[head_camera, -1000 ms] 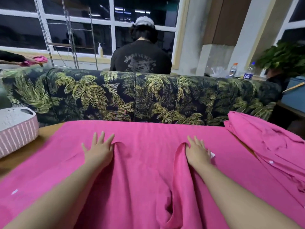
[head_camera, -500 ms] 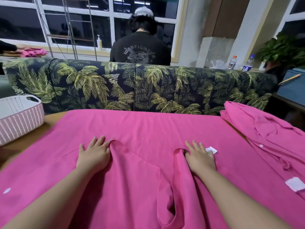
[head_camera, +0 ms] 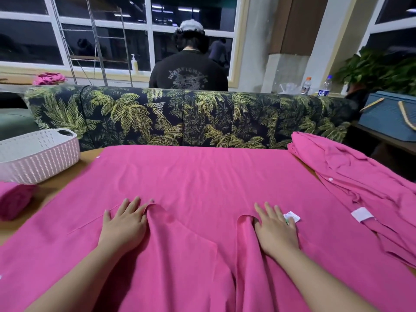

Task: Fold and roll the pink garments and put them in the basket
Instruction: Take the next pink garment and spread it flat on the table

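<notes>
Pink garment [head_camera: 202, 176] lies spread beneath both palms. Left hand [head_camera: 123, 224] and right hand [head_camera: 275, 228] press flat, fingers straight, slightly apart. Fabric judged light, limp, crease-prone; best taken at folded edges beside fingertips.

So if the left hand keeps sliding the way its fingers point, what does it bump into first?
Probably nothing soon. The left hand lies flat on the pink cloth, fingers pointing away toward the sofa. Only smooth cloth lies ahead up to the far edge; the sofa comes next, though depth is hard to judge.
</notes>
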Motion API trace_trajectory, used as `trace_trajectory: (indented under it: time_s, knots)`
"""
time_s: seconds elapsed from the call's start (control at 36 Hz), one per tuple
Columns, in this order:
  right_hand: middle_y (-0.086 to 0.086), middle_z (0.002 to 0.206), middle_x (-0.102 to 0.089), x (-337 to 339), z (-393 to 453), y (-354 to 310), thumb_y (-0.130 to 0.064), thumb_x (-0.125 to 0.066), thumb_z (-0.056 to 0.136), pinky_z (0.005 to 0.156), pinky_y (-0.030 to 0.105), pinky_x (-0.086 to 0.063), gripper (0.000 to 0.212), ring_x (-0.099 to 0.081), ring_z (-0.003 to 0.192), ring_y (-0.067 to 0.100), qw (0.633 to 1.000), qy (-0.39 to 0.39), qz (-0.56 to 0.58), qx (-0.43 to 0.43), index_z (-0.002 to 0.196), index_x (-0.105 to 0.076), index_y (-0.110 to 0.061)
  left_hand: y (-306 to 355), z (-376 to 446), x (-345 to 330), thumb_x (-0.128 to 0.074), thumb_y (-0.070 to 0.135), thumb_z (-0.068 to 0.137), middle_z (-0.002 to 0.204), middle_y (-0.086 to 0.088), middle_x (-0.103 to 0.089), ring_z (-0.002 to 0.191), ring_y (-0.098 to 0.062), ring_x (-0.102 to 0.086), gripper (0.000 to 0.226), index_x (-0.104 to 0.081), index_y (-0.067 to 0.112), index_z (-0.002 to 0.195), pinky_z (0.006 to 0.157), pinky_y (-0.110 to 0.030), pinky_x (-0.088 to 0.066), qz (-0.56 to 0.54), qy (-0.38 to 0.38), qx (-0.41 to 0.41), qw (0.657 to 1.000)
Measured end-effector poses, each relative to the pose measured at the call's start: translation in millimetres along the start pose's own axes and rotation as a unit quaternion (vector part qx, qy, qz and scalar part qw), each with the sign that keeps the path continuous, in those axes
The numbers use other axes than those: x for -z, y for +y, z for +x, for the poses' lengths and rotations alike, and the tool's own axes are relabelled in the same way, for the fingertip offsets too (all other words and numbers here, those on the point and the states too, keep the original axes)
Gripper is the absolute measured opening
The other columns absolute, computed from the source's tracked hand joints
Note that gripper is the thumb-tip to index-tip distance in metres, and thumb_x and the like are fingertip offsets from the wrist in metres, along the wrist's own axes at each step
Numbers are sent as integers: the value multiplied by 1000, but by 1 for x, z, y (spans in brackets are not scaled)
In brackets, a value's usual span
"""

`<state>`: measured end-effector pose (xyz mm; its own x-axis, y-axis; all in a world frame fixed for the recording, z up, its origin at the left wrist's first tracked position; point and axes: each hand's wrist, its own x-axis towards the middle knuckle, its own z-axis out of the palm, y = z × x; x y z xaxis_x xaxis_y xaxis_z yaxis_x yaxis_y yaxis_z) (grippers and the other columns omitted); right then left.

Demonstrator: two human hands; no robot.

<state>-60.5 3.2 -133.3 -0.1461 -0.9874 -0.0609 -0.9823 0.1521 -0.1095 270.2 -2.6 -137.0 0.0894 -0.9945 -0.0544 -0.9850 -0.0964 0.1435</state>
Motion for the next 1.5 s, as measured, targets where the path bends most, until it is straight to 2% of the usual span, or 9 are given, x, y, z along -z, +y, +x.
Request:
trace_trajectory:
  time_s: [0.42,0.53,0.61,0.72,0.92,1.06,1.14,1.25,1.5]
  knots:
    - [-8,162,-2,1,-54,7,-35,-24,101,119,44,-4,54,1,149,15,1000,-12,27,-2,153,-7,-36,-4,-60,-6,-12,37,102,161,9,-4,149,-16,1,48,-6,49,149,115,-56,-5,-17,18,20,999]
    - [-9,160,-12,11,-51,2,-22,-30,101,119,43,-4,54,-3,148,13,985,30,169,-18,152,-17,-36,-7,-50,1,-21,33,103,157,10,-23,147,-16,-13,43,-30,45,143,115,-57,-13,-84,9,22,996]
    - [-9,160,-16,32,-37,-10,-19,-33,102,119,46,-8,51,-6,148,13,956,100,276,-3,150,-23,-37,-3,-35,23,-29,33,100,144,6,-48,136,-15,-39,36,-44,52,126,113,-43,-29,-264,74,-9,962]
    - [-5,160,-17,74,-6,-33,-18,-34,103,119,49,-9,49,-8,148,17,916,171,361,30,149,-27,-34,21,-7,79,-32,12,103,142,-5,-49,134,-16,-40,39,-50,11,137,104,-18,-25,-357,156,-66,919]
    - [-4,160,-17,125,84,-52,-24,-31,104,118,52,-14,45,-11,148,18,890,240,385,38,149,-30,-33,40,78,157,-30,13,103,145,-9,-46,135,-20,-39,42,-46,10,141,107,-22,-25,-390,280,-55,875]
    - [-5,161,-13,124,151,-54,-24,-29,103,118,53,-10,48,-7,148,19,907,233,350,-11,150,-28,-33,25,156,151,-30,14,103,146,-9,-45,136,-22,-39,42,-45,9,142,110,-27,-26,-411,323,-1,853]
    - [-3,161,-12,105,185,-51,-25,-29,103,115,55,-11,49,-8,148,22,925,205,316,-50,151,-24,-31,0,202,120,-30,16,101,148,-15,-41,139,-27,-34,45,-42,9,143,115,-39,-25,-356,299,41,884]
    - [-1,162,-10,56,212,-43,-25,-33,101,117,53,-14,53,-7,148,25,966,128,222,-36,152,-20,-29,-18,225,59,-29,26,101,157,-14,-23,145,-31,-17,48,-33,24,148,114,-57,-20,-218,170,98,956]
    - [-7,162,-4,5,212,-36,-39,-24,102,118,47,-7,53,-2,149,19,1000,16,24,0,153,-10,-34,-25,211,9,-14,42,102,161,9,-9,148,-16,-5,47,-14,45,149,114,-56,-11,-17,34,49,998]
